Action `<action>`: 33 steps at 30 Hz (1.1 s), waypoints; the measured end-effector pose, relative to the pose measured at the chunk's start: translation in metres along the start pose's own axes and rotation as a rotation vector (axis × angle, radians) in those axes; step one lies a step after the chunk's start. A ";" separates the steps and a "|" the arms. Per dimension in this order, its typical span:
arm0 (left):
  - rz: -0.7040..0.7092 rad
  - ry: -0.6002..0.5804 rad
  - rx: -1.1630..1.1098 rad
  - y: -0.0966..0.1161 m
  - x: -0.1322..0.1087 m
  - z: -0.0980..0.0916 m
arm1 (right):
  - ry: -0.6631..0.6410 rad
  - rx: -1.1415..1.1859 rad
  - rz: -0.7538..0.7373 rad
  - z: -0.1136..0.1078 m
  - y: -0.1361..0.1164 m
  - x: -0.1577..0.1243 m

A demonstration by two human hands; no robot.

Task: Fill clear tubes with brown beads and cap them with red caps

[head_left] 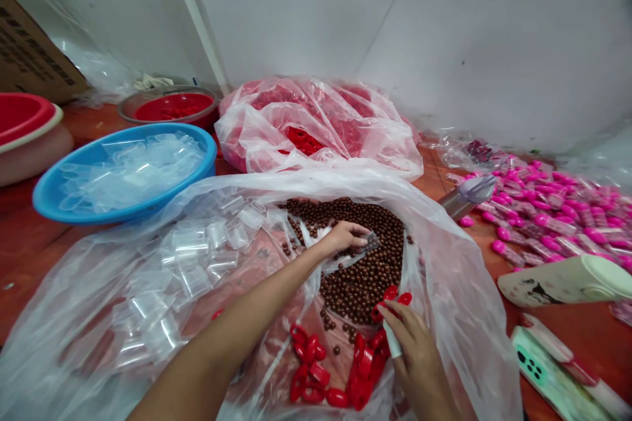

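My left hand [345, 237] is closed on a small clear plastic container [371, 242], held low over a heap of shiny brown beads [358, 289]. Its fingers grip the near end, and the far end touches the beads. Nearer to me, my right hand [415, 345] pinches a red plastic cap [378, 311] between thumb and fingers; something white is wrapped round one finger. More red ring-shaped caps [363, 368] lie just below it. To the left are several clear empty containers [187, 243]. Everything here rests on a spread translucent plastic bag [444, 263].
At the left stands a blue basin [47, 191] of clear plastic pieces, with red basins [22, 120] beyond. A bag of red parts [316, 118] sits behind. On the right are pink-capped tubes [557, 210], a cream bottle [548, 281] and a phone [543, 368].
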State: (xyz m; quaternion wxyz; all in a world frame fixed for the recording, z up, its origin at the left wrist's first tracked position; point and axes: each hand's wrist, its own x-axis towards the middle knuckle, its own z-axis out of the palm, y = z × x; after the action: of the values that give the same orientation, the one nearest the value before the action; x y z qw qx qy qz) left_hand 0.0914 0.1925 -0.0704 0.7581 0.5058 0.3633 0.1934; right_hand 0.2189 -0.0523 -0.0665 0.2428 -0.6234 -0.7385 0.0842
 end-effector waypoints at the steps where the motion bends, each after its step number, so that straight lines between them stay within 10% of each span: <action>1: 0.005 0.001 -0.027 -0.001 -0.001 0.000 | 0.003 -0.004 0.010 0.000 -0.001 -0.001; 17: -0.023 -0.026 -0.163 0.014 -0.110 -0.029 | 0.027 0.097 0.160 -0.015 -0.024 0.011; 33: -0.017 0.032 0.062 0.013 -0.162 -0.022 | -0.188 0.263 0.158 0.001 -0.012 0.112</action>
State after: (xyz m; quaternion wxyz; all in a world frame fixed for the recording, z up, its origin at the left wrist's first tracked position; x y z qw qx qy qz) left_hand -0.0310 0.1051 -0.0061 0.7378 0.5228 0.3856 0.1836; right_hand 0.1961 0.0534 -0.0341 0.2445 -0.6318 -0.6893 0.2567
